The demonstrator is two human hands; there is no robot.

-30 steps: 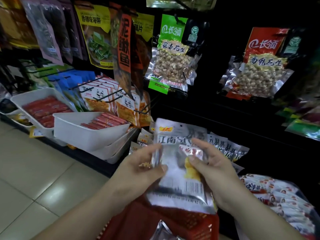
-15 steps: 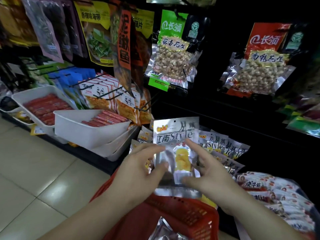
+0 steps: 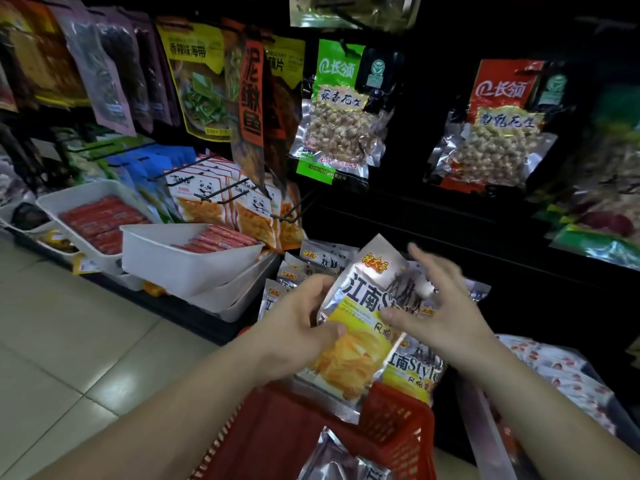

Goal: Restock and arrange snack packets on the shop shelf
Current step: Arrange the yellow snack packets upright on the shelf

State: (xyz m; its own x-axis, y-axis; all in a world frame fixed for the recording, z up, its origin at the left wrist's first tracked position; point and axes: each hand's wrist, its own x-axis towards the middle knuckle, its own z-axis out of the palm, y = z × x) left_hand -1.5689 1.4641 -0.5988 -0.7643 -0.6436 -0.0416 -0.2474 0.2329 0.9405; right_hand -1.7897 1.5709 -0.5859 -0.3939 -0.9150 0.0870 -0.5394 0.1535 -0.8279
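Observation:
A silver and yellow chip packet [image 3: 356,337] with black lettering is tilted in front of the low shelf. My left hand [image 3: 298,323] grips its left edge, thumb across the front. My right hand [image 3: 436,310] is spread beside the packet's right side, fingers straight and blurred, its thumb touching the front. A second matching packet [image 3: 414,374] sits just behind and to the right. More of the same packets [image 3: 311,268] stand in a row on the shelf behind my hands.
A red basket [image 3: 391,414] with a silver packet inside is below my hands. White tubs of red sausages [image 3: 194,268] stand at left. Peanut bags [image 3: 341,112] and other snacks hang on hooks above. Small red and white packets [image 3: 568,379] lie at right.
The packet has been turned from its back to its yellow front and tilted. My right hand has let go of its edge and spread open. The view moved closer.

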